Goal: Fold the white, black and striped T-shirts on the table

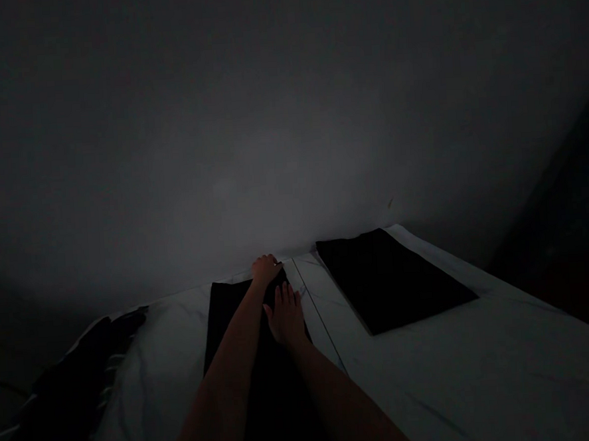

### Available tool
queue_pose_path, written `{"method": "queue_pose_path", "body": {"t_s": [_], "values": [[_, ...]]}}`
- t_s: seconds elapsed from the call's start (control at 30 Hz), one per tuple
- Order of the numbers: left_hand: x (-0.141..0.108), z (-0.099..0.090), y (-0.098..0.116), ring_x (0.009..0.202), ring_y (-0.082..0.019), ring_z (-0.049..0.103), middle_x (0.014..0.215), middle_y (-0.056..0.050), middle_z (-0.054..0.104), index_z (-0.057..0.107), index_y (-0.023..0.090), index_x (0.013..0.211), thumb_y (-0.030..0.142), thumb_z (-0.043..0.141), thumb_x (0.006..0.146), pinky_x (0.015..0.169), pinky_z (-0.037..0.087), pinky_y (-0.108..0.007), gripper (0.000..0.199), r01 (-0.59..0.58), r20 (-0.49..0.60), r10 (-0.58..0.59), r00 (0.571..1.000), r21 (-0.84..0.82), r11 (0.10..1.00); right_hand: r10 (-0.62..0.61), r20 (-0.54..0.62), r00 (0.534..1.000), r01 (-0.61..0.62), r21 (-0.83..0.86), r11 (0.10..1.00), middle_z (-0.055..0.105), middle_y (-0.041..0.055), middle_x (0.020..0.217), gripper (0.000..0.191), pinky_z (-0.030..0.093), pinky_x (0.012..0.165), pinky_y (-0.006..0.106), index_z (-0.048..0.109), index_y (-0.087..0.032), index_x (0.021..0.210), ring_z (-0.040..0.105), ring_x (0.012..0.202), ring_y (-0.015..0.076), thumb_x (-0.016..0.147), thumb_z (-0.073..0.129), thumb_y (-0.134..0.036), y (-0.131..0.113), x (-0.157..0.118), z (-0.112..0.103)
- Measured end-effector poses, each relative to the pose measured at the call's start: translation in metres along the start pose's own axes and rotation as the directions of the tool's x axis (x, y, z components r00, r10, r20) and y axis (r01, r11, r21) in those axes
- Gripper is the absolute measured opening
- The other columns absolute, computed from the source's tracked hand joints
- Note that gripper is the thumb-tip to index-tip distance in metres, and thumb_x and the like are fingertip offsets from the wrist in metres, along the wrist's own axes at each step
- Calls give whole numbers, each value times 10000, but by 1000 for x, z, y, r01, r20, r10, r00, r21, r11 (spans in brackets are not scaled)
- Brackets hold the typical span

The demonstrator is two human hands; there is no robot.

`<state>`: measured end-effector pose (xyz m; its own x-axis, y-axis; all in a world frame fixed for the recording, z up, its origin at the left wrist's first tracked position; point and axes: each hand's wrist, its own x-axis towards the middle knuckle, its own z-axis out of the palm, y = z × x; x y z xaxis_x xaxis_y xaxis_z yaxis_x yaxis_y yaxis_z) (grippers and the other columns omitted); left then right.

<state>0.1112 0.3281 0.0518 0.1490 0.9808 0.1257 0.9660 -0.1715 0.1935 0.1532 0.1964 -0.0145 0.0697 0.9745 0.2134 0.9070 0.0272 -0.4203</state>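
A long piece of black cloth [280, 394] lies lengthwise on a white marble-patterned tabletop [483, 375], running from its near side up towards the wall. My left hand [265, 269] is at the cloth's far right corner, with its fingers curled over the edge there and the fabric at its thumb. Just nearer to me, my right hand [286, 314] rests flat on the cloth's right side, fingers spread and nothing in them. The light is very dim, so seams and folds in the black fabric cannot be made out.
A flat, folded black cloth piece [393, 281] lies to the right, beyond a thin dark seam in the tabletop. At the left edge is a heap of dark fabric with pale stripes [79, 373]. A plain grey wall [279, 135] rises behind the table.
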Motion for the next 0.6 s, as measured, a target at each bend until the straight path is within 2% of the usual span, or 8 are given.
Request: {"method": "queue_pose_path", "body": {"t_s": [0.17,0.33,0.47,0.6], "values": [[18,19,3,1029,-219,670,1112,-94,731,711,206,1014,306,603,876,836,495,-284,202,30,36,-27,999,-75,997,4,-36,999,-2,55,999,269,257,1556,644,168,1186,501,352,42,1477,250,1466,331,993,374,-382,0,-1,-3],[28,30,-4,1007,-186,671,1130,-87,717,601,169,1198,297,618,874,815,496,-260,348,36,5,-36,999,-187,982,6,-37,999,-3,95,996,269,272,1548,663,171,1184,524,348,44,1480,250,1465,345,991,377,-402,1,0,-2],[34,30,-9,972,-153,672,1074,-53,724,625,188,1083,186,634,843,835,495,-239,240,-9,-28,2,1000,-256,967,14,-32,999,-11,106,994,255,272,1550,678,170,1186,529,337,58,1480,236,1468,351,1000,347,-421,1,0,0],[35,31,-12,1000,-145,662,1098,-69,710,617,173,1040,148,581,867,854,494,-232,178,-38,-86,13,996,-297,954,13,-36,999,-9,116,993,254,266,1551,670,176,1180,543,333,47,1486,250,1462,357,1000,342,-414,1,1,0]]}}
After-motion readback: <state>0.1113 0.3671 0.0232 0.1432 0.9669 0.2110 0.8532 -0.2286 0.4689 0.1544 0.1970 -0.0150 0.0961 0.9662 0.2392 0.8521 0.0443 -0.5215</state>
